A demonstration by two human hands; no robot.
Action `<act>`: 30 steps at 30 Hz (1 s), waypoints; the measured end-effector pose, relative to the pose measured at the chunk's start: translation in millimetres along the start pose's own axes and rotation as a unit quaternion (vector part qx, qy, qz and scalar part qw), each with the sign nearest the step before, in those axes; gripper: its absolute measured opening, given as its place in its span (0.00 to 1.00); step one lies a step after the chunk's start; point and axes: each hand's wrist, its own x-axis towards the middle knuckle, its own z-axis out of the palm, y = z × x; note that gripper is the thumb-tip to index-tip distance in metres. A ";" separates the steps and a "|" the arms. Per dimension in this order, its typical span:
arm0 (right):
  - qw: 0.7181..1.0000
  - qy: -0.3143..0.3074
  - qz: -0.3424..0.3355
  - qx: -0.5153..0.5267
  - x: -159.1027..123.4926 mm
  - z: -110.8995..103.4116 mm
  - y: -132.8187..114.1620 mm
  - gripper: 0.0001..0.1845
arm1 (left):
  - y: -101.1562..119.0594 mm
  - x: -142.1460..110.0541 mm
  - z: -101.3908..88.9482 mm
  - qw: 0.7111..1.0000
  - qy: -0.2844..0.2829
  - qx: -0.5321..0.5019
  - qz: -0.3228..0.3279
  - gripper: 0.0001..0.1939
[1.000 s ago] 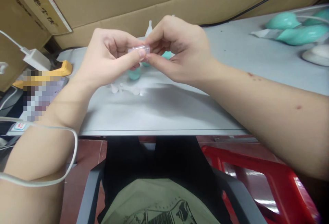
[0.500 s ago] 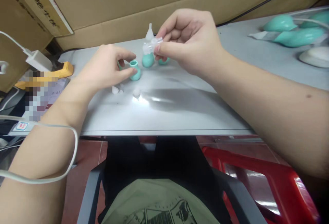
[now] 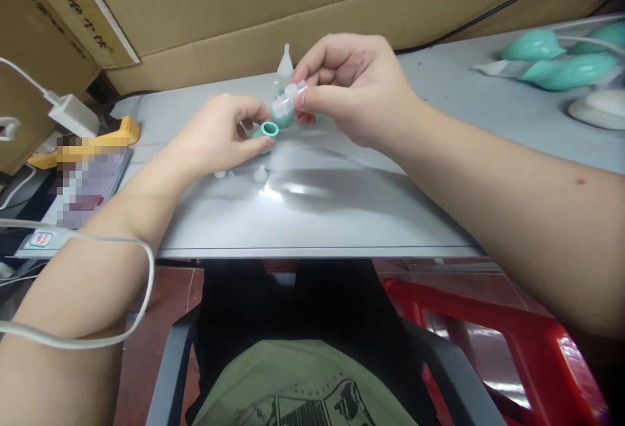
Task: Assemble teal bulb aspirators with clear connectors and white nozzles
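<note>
on the grey table (image 3: 312, 217) the left hand (image 3: 219, 136) grips a teal bulb (image 3: 267, 130), open mouth tilted up. just above, the right hand (image 3: 351, 87) pinches a clear plastic piece (image 3: 288, 99), seemingly not yet fitted; loose clear tips (image 3: 260, 174) lie nearby.

A small assembly workshop: cardboard cartons (image 3: 219, 15) behind a grey workbench (image 3: 317, 211).
</note>
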 end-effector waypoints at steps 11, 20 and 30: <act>1.000 -0.007 0.012 0.026 -1.3 -1.8 -4.7 0.14 | 4.4 -0.9 0.0 1.000 0.012 -0.016 -0.010 0.13; 0.998 -0.022 0.050 0.025 -2.4 -1.6 -8.9 0.12 | -3.9 0.2 -10.4 0.998 0.042 -0.041 0.018 0.23; 0.999 -0.012 0.033 0.025 -6.6 2.3 -8.8 0.13 | 2.4 -5.8 -8.9 0.999 -0.027 -0.009 0.037 0.17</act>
